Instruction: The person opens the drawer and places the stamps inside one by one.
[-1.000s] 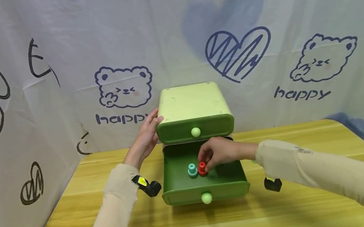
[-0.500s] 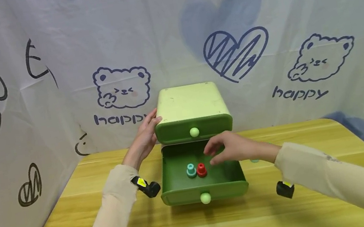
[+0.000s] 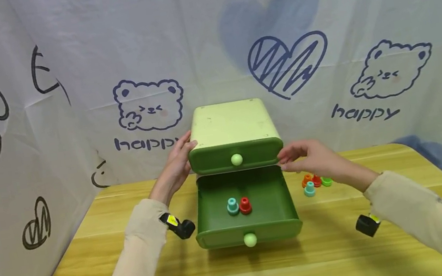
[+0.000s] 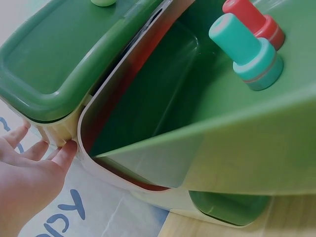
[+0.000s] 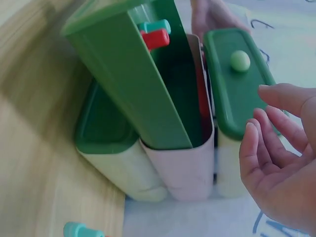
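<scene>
A small desktop drawer chest (image 3: 232,121) stands with its middle drawer (image 3: 250,233) pulled out. Upright in that drawer, side by side, are a teal stepped peg (image 3: 233,207) and a red stepped peg (image 3: 245,206). My left hand (image 3: 172,172) rests its fingertips against the left side of the chest's top tier, fingers fairly straight in the left wrist view. Beside the top tier's right front corner is my right hand (image 3: 315,160), holding nothing, its fingers loosely curled. A round knob (image 5: 240,61) on the top drawer front shows close to the right fingertips in the right wrist view.
Right of the chest, a cluster of similar pegs lies on the wooden table (image 3: 269,275): a teal peg (image 3: 309,189), an orange peg (image 3: 306,179), a red peg (image 3: 317,181) and a green peg (image 3: 327,181). A printed white cloth (image 3: 205,39) hangs behind. The bottom drawer (image 5: 106,121) is closed.
My right hand has let go of the red peg in the drawer and moved up and right, out of the drawer, uncovering the pegs on the table. The left hand stays put.
</scene>
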The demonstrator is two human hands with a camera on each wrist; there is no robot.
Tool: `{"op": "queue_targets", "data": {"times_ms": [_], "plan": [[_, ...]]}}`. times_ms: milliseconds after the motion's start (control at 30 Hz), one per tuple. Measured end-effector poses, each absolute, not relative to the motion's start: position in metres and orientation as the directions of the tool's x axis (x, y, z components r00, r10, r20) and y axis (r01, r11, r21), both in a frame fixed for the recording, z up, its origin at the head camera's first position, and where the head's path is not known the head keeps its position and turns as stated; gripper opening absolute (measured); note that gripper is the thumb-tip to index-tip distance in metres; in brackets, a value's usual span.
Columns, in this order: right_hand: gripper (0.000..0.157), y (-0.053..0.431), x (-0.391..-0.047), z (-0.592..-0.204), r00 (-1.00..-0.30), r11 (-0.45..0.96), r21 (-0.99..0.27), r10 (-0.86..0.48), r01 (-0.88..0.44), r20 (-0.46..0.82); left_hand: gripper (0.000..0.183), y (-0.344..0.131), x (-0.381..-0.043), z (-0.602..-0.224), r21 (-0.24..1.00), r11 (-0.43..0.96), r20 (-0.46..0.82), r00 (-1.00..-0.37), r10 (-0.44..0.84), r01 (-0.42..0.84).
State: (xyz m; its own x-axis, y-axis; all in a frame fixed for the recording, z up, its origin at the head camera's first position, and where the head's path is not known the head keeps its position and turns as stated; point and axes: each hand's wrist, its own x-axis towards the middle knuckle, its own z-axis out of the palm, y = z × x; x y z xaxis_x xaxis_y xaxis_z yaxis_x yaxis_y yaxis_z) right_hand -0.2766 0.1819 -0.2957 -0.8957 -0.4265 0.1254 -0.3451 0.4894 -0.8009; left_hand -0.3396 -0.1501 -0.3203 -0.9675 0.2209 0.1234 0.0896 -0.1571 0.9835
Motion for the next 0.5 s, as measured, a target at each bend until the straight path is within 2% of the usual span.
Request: {"op": "queue_targets", "data": {"times_ms": [500], "plan": [[0.027,0.219,-0.293,-0.326,-0.943,0.536,-0.795,-0.307,-0.283,0.129,0.072,-0.151,-0.341,-0.322,0.984,-0.155,0.124,-0.967,0.221,0.091]]}}
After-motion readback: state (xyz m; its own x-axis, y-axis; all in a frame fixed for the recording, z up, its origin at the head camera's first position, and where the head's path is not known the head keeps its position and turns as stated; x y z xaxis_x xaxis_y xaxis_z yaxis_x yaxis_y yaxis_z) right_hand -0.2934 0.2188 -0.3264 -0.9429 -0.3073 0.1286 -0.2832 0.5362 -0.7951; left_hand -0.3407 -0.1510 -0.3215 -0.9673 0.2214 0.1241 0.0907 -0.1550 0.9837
